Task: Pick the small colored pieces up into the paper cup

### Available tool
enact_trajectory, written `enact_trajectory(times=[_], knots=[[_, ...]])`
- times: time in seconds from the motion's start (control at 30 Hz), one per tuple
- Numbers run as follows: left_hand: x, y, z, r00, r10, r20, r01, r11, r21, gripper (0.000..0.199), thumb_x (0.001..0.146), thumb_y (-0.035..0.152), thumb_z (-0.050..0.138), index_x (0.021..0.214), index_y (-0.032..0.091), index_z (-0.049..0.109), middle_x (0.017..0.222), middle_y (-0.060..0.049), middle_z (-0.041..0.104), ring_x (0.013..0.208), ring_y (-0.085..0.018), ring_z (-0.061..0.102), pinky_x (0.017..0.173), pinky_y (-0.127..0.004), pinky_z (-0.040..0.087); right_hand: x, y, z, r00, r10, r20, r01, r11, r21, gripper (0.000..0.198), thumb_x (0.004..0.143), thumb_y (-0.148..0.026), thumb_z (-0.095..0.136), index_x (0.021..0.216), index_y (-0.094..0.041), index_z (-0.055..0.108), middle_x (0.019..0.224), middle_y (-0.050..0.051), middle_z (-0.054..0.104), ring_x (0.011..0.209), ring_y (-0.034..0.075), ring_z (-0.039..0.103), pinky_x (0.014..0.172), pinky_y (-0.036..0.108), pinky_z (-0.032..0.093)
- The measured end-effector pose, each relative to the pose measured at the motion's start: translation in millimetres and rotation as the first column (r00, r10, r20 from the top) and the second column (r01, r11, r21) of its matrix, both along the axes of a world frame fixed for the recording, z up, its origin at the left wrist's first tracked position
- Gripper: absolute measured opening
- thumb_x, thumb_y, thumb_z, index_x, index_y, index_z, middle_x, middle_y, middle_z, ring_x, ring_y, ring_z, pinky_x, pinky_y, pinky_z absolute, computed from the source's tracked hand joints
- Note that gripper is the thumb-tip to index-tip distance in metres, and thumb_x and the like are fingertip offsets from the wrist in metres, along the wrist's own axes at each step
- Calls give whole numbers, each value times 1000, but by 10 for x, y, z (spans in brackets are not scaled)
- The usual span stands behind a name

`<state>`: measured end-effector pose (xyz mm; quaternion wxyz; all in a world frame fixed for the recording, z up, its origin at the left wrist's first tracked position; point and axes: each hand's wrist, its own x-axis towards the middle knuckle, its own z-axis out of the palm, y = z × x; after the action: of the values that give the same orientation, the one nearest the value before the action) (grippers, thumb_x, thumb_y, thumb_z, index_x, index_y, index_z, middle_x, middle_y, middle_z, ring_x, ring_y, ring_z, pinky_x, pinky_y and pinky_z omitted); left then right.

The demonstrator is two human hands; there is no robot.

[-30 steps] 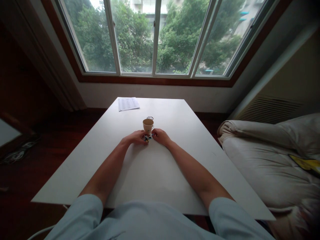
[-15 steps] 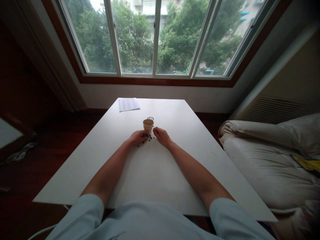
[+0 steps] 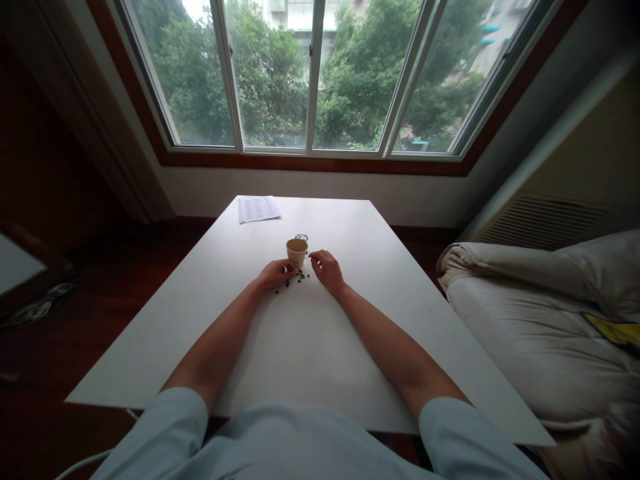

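A beige paper cup (image 3: 297, 252) stands upright near the middle of the white table. Small dark and coloured beads (image 3: 301, 275) lie scattered in front of it. My left hand (image 3: 277, 273) rests at the cup's near left side, fingers closed in a pinch beside the beads; what they hold is too small to make out. Right of the cup, my right hand (image 3: 327, 269) is closed, thumb and finger pinched on what looks like a thin dark cord. Loops of this cord (image 3: 301, 237) lie behind the cup, partly hidden by it.
Printed paper sheets (image 3: 259, 209) lie at the far left corner of the white table (image 3: 320, 347). A window (image 3: 310, 80) is beyond the table. Folded pale bedding (image 3: 540, 320) sits to the right, and cables (image 3: 43, 307) lie on the floor at left.
My left fingers have drawn back slightly from the beads, and more beads show on the table. My right hand has shifted slightly right and up, its fingertips now pinched beside the cup.
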<state>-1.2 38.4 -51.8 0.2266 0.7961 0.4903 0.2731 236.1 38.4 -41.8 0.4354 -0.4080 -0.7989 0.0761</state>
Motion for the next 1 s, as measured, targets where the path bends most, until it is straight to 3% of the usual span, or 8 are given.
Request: enact_trajectory(times=[0.13, 0.27, 0.4, 0.57, 0.77, 1.0], knots=[[14, -15, 18, 1000, 10, 12, -10, 1000, -1, 21, 79, 39, 64, 90, 23, 70, 74, 1, 64, 67, -15, 55, 65, -27, 44, -17, -67, 74, 999, -27, 18, 26, 998, 56, 35, 99, -26, 45, 128, -23, 62, 119, 11, 64, 115, 27, 54, 99, 43, 50], [24, -34, 47, 995, 24, 102, -25, 1000, 7, 18, 79, 35, 60, 86, 20, 67, 75, 1, 64, 67, -14, 53, 63, -26, 42, -44, -110, 141, 997, 7, 71, -17, 991, 130, 49, 100, -30, 45, 148, -22, 47, 144, 11, 52, 137, 28, 41, 116, 48, 39], [11, -29, 69, 967, 183, 176, -195, 979, 55, 14, 79, 32, 56, 83, 19, 62, 70, 2, 60, 64, -13, 49, 61, -25, 38, -68, -90, 135, 987, 47, 155, -71, 986, 154, 61, 100, -33, 47, 158, -22, 32, 159, 9, 37, 150, 28, 26, 122, 52, 30], [-20, -9, 87, 914, 312, 258, -347, 932, 105, 15, 82, 32, 55, 89, 21, 62, 76, 1, 64, 65, -13, 50, 63, -26, 40, -88, -32, 73, 970, 36, 239, -68, 990, 125, 62, 100, -25, 43, 159, -20, 28, 162, 10, 32, 154, 27, 16, 122, 54, 26], [-12, -4, 111, 889, 352, 294, -402, 906, 129, 15, 86, 32, 54, 92, 21, 62, 80, 0, 66, 65, -13, 52, 63, -25, 41, -94, -44, 91, 954, 16, 300, -44, 995, 88, 65, 97, -13, 38, 160, -21, 27, 163, 9, 30, 155, 25, 12, 123, 54, 19], [-20, 18, 115, 861, 347, 371, -443, 870, 216, 16, 92, 25, 48, 97, 20, 62, 94, -4, 68, 74, -15, 57, 70, -26, 46, -89, -85, 133, 957, 27, 287, -63, 991, 116, 57, 100, -23, 41, 157, -23, 34, 163, 8, 30, 155, 27, 14, 123, 54, 22]])
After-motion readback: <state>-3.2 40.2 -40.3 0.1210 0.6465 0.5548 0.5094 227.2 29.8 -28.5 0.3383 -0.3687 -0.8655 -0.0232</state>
